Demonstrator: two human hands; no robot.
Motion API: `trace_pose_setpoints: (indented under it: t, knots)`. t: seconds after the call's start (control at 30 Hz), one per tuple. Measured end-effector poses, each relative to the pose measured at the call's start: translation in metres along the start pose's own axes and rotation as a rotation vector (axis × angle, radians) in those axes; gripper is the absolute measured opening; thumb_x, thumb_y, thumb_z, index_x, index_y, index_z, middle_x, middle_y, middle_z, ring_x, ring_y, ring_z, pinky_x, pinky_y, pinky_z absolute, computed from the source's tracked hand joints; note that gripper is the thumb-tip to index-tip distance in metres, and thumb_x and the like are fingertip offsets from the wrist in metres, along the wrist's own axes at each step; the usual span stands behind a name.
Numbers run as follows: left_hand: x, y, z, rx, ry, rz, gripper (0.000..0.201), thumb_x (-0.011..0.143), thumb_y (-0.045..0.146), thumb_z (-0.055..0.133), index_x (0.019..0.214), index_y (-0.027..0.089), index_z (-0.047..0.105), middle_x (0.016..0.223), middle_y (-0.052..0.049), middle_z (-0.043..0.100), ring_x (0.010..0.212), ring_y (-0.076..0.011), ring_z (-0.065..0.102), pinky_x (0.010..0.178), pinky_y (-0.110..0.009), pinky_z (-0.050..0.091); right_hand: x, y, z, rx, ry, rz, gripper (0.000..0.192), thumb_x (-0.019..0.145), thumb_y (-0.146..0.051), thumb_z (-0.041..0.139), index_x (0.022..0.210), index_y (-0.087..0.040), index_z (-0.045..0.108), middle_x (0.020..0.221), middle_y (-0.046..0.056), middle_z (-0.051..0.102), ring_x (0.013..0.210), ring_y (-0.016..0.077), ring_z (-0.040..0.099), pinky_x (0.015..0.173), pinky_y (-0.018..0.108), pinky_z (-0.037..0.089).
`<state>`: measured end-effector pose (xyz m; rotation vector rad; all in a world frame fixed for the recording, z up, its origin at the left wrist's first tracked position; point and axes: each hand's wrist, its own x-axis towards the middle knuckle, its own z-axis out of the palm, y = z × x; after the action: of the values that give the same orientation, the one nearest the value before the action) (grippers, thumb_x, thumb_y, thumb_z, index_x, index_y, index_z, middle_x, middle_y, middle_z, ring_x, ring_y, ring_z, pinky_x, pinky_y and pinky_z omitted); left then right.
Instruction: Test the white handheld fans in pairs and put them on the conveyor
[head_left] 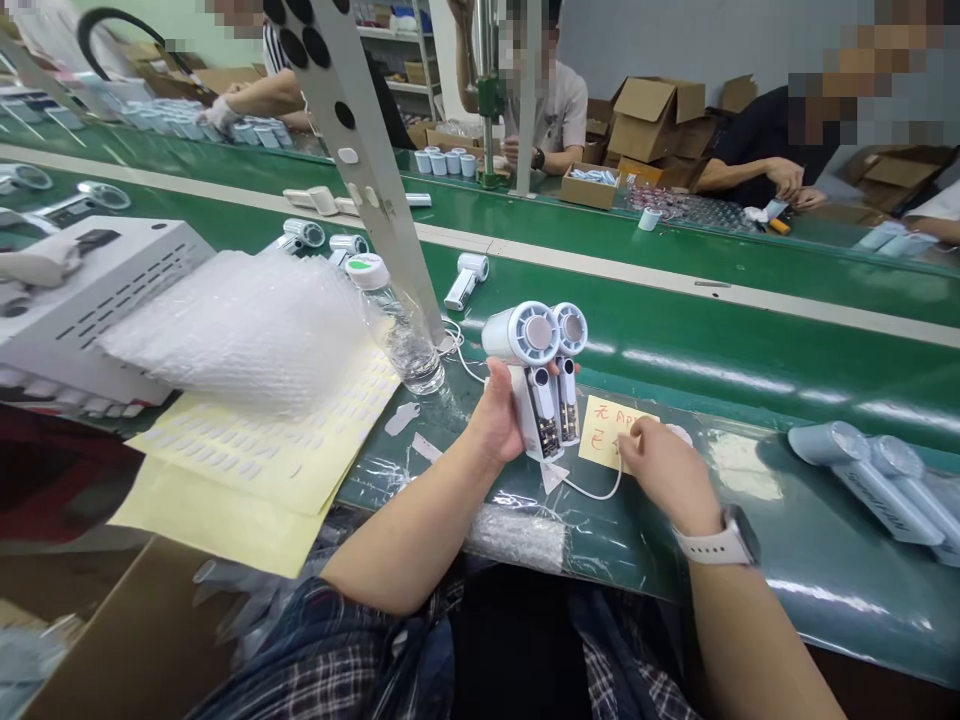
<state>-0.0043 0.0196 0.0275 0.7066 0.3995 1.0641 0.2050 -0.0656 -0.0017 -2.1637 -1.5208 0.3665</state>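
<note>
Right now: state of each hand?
Left hand: closed around the handles of two white handheld fans, held upright.
Right hand: resting on the green table by the yellow note; grip cannot be told.

Left of your hands you have a clear plastic bottle [397, 330] with a white cap, standing beside a sheet of bubble wrap [240, 330] that lies over yellow sticker sheets [262, 460]. Beyond your hands a single white fan [465, 280] lies on the green belt [675, 320]. Far to your right, more pale fans [885, 485] lie together.
</note>
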Motion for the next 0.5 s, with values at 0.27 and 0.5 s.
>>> trace_pose_setpoints:
  t: [0.27,0.5]
  knots:
    - [-0.003,-0.009,0.003,0.0,-0.011,-0.004,0.089,0.049,0.103,0.075,0.075,0.019,0.064,0.107,-0.013,0.077,0.096,-0.0299,0.075,0.078,-0.041,0.063,-0.052,-0.034,0.007,0.72,-0.526,-0.11,0.037,0.095,-0.057,0.064,0.104,-0.022,0.067,0.072,0.003,0.07,0.069,0.0214,0.068,0.069,0.035,0.057]
    - [-0.005,-0.007,0.007,-0.044,-0.048,0.054,0.087,0.05,0.104,0.072,0.067,0.019,0.062,0.098,-0.012,0.077,0.101,-0.0284,0.074,0.075,-0.034,0.062,-0.065,-0.055,0.029,0.952,-0.262,-0.077,0.049,0.086,-0.068,0.079,0.079,-0.02,0.071,0.07,0.006,0.072,0.065,0.0203,0.069,0.063,0.032,0.056]
